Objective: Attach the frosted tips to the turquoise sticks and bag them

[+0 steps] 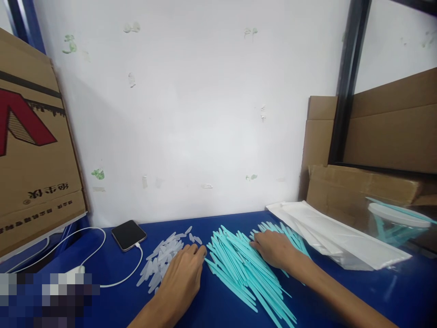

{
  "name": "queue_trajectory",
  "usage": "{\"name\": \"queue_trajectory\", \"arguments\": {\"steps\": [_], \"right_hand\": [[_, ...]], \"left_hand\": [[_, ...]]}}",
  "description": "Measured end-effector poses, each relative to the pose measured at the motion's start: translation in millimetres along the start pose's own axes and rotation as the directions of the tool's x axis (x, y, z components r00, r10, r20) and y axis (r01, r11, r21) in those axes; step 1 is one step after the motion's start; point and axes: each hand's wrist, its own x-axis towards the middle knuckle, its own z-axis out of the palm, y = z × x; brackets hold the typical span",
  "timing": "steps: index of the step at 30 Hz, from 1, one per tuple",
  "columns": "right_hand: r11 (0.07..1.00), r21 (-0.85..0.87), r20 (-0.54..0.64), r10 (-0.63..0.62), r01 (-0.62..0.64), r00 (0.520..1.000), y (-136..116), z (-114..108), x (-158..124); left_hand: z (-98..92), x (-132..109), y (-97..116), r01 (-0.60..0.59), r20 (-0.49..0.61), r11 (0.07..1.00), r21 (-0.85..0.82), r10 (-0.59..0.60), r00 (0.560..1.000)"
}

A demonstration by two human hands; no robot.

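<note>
A spread of thin turquoise plastic sticks lies on the blue table. My right hand rests palm down on the far side of this pile, fingers curled onto the sticks. To the left lies a heap of small clear plastic caps. My left hand lies flat at the right edge of that heap, fingertips touching the caps near the sticks' ends. What, if anything, is under either palm is hidden.
A phone on a white charging cable lies at the left. A printed cardboard box leans at far left. White flat bags, a clear tub and cardboard fill the right. A white wall stands behind.
</note>
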Motion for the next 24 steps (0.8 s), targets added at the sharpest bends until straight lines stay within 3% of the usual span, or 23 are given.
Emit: {"name": "queue_trajectory", "arguments": {"steps": [9,24], "right_hand": [[1.000,-0.007,-0.034,-0.017,0.017,0.999,0.4,0.0,-2.0],[0.998,0.001,-0.018,-0.067,0.067,0.998,0.1,2.8,-3.2]], "left_hand": [[11.1,0.9,-8.0,-0.009,-0.031,0.999,-0.038,0.007,0.999],[12.7,1.7,-8.8,-0.009,-0.027,1.000,-0.017,0.009,1.000]]}}
